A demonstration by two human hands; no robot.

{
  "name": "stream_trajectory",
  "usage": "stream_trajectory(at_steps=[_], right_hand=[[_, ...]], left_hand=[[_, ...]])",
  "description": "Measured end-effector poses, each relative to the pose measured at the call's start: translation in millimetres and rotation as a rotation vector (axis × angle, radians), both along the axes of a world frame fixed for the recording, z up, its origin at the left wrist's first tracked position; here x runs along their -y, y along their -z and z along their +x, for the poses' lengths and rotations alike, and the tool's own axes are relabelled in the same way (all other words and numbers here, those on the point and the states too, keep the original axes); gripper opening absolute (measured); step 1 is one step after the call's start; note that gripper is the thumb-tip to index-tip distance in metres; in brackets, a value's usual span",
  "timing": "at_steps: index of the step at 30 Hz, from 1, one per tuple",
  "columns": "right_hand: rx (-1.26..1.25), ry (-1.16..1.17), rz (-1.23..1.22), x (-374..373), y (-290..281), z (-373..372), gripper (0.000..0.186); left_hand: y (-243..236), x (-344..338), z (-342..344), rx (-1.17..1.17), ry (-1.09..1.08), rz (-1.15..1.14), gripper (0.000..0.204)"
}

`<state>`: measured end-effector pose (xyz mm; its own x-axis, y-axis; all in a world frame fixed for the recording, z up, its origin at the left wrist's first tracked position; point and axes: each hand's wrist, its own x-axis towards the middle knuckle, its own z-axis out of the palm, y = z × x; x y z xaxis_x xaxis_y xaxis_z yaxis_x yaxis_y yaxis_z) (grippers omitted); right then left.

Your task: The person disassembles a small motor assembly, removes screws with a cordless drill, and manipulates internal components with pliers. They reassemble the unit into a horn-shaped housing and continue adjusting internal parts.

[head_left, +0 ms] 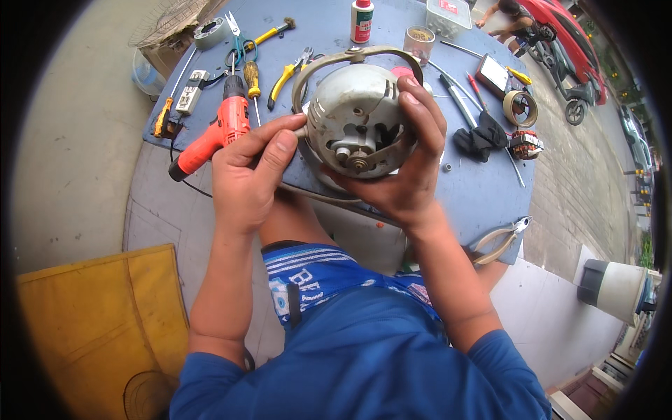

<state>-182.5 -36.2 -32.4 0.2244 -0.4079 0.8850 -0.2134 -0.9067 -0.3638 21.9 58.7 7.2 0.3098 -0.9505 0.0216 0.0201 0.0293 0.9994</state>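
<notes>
Motor [357,119] underside & table [483,189] centre hidden behind hands.

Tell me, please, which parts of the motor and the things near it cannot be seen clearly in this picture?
Head view only:
- Motor: its far side faces away; the right hand covers its right and lower edge.
- Left hand: whatever its fingertips pinch at the motor's left side is too small to tell.
- Orange drill: its front end is hidden behind the left hand.
- Pliers: the right forearm covers the handle ends.
- Small jar: its contents are too small to identify.
</notes>
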Motion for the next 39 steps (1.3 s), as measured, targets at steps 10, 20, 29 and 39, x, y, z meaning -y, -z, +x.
stream_trajectory(at_steps=[10, 20, 29, 39], right_hand=[[0.026, 0.158, 0.074, -21, 21, -1, 0.128], [0.119, 0.177, 0.253, -28, 44, -12, 0.123], [0.017, 0.281, 0.211, -37, 23, -4, 0.124], [0.257, 0.204, 0.284, -37, 15, 12, 0.114]], left_hand=[[-15, -11, -12, 0.425, 0.139, -0.230, 0.030], [-15, -14, -36, 0.582, 0.234, -0.280, 0.036], [-10, -10, -53, 0.285, 0.019, -0.311, 0.028], [-6, -13, -47, 0.323, -0.048, -0.355, 0.027]])
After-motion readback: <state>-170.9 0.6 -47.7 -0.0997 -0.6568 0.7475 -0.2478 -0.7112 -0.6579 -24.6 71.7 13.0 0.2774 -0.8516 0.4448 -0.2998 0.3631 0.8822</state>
